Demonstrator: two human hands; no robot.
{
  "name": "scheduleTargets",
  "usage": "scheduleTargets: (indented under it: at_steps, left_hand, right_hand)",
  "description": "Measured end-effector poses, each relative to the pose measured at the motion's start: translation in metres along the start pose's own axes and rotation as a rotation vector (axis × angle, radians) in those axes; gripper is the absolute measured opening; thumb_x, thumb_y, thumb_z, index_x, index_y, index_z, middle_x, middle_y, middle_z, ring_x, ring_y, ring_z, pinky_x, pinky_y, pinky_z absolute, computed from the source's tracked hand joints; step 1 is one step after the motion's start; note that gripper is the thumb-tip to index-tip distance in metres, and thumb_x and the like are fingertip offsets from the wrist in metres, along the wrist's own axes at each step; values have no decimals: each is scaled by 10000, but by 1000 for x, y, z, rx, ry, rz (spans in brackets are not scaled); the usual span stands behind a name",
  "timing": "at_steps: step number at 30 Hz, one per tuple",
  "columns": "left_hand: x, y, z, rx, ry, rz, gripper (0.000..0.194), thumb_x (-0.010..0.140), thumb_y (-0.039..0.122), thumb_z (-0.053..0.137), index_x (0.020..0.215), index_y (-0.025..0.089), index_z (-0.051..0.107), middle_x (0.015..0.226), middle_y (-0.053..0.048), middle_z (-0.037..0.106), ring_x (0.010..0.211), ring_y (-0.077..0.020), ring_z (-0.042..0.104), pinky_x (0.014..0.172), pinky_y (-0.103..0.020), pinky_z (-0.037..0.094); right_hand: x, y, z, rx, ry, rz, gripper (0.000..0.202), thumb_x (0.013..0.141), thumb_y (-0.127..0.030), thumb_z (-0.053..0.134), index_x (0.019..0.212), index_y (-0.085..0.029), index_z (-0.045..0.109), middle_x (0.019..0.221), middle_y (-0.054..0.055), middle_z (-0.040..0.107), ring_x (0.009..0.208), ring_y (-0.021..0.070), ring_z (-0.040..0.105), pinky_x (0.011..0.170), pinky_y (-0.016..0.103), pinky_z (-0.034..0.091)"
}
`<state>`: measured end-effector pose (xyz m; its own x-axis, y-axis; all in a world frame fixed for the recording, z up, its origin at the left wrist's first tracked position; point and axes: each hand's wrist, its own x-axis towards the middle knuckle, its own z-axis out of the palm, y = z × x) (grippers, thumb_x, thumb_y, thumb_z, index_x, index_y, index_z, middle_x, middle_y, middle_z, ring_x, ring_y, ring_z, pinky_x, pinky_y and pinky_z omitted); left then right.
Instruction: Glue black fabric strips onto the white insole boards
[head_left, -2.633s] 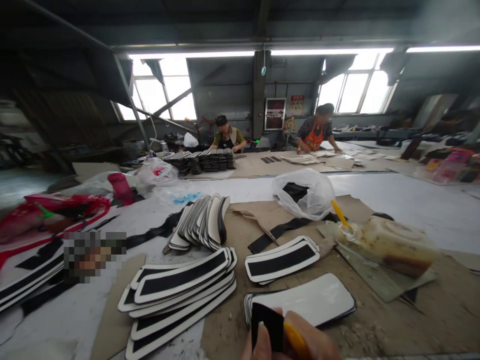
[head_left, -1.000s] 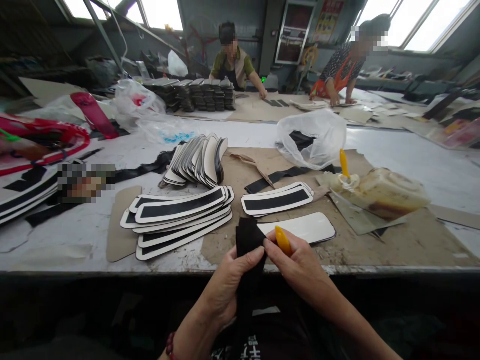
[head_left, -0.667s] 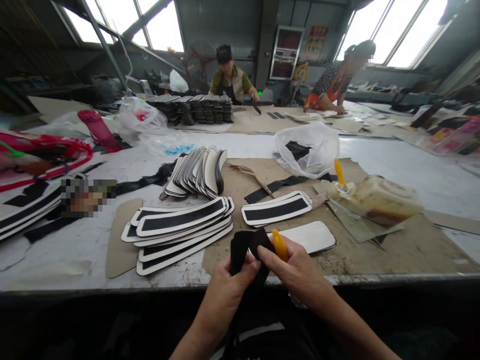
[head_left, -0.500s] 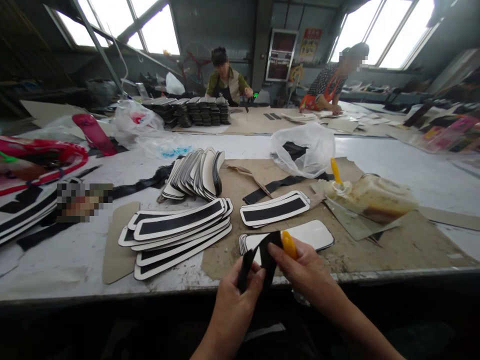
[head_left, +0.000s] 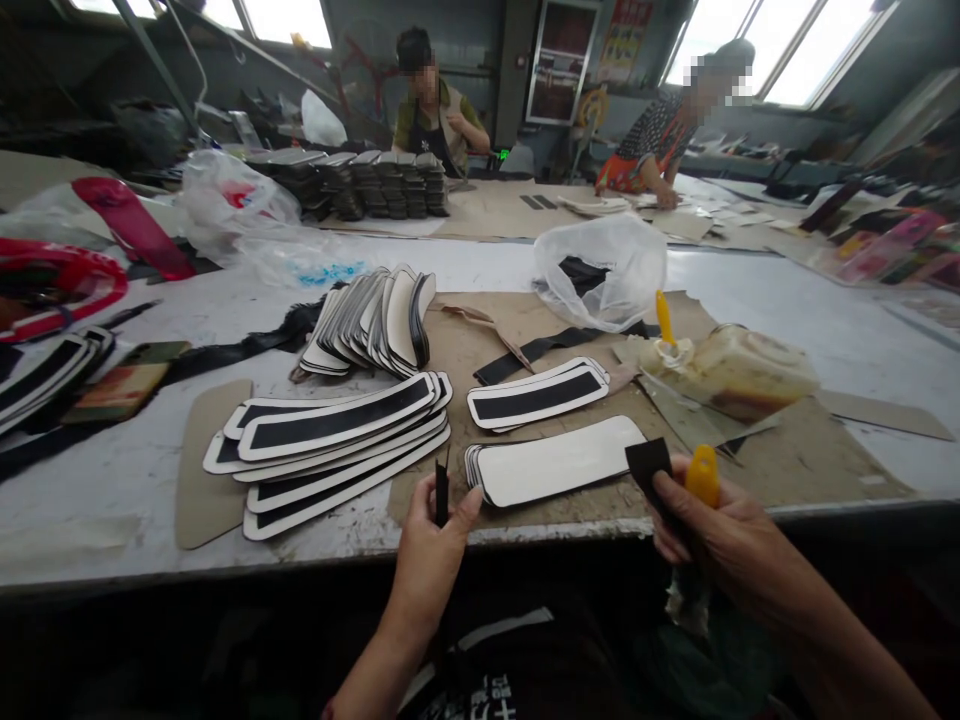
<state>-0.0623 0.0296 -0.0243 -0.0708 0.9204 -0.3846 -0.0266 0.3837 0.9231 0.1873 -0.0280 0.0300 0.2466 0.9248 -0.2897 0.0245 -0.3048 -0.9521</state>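
Right hand [head_left: 712,520] grips a black strip [head_left: 648,464] and yellow handle [head_left: 703,475]; left hand [head_left: 431,545] holds a dark piece [head_left: 442,494]. Between them lies a white panel [head_left: 559,463], lengthwise from hand to hand, nearer the left.

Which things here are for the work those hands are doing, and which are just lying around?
Probably for the work:
black strip and yellow handle, in the right hand
dark strip, in the left hand
plain white panels
panels with black bands

Probably just lying around:
pink thing
crumpled clear bag
flat phone-like thing
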Motion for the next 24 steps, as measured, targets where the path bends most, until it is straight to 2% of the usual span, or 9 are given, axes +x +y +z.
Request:
scheduleTargets:
  at_steps: [2,3,5,7,11,14,18,21,24]
  left_hand:
    - [9,4,6,37,23,20,615,582,475,771,1070,162,566,759,0,596,707,-168,547,676,-266,397]
    - [13,6,8,49,10,25,612,575,460,779,1064,151,581,826,-30,628,784,-187,566,732,-274,402]
    - [20,8,10,60,-49,17,555,579,426,782,1021,134,618,933,-75,659,901,-213,574,820,-288,392]
    - [26,9,9,62,-107,-5,462,584,391,781,940,126,656,914,-83,677,894,-221,585,828,-299,398]
    - [33,11,7,49,-158,-75,290,582,346,774,753,138,668,605,-9,615,617,-171,555,602,-272,418]
    - [36,14,7,36,-194,-132,233,587,323,761,684,152,635,459,49,480,445,-104,416,444,-227,312]
    - [40,19,6,27,-236,-192,239,588,321,743,660,153,588,423,86,366,390,-54,258,383,-202,168]
    - [42,21,6,23,-247,-206,260,581,342,739,648,154,572,444,78,383,403,-52,267,380,-198,163]
    - [44,20,5,26,-247,-210,257,585,342,732,626,156,559,463,60,423,417,-60,312,381,-195,191]
  right_hand:
    - [3,5,-2,-122,-18,22,378,767,-572,596,792,-210,490,494,-71,383,393,97,363,383,231,303]
    - [5,6,-3,-228,-27,-7,376,776,-576,578,783,-207,505,512,-61,399,419,104,379,404,238,316]
    - [12,7,0,-465,-49,-122,343,811,-545,543,747,-209,529,576,-29,474,512,130,441,496,257,369]
    - [20,5,8,-664,-92,-227,317,850,-490,502,690,-217,510,610,-16,515,562,143,462,556,265,371]
    - [41,-13,35,-884,-313,-291,280,889,-409,463,690,-220,518,647,-9,577,596,152,492,578,261,340]
    - [59,-31,60,-1020,-442,-272,249,874,-365,502,689,-210,562,670,5,608,607,155,512,567,251,321]
    - [86,-40,88,-1129,-570,-310,222,838,-336,548,682,-188,600,648,23,616,567,147,505,518,240,285]
    - [102,-34,100,-1196,-617,-342,204,825,-334,555,724,-178,639,713,59,661,620,172,548,535,245,299]
    - [108,-26,106,-1289,-592,-336,205,829,-333,546,775,-176,667,786,92,693,688,205,592,562,258,320]
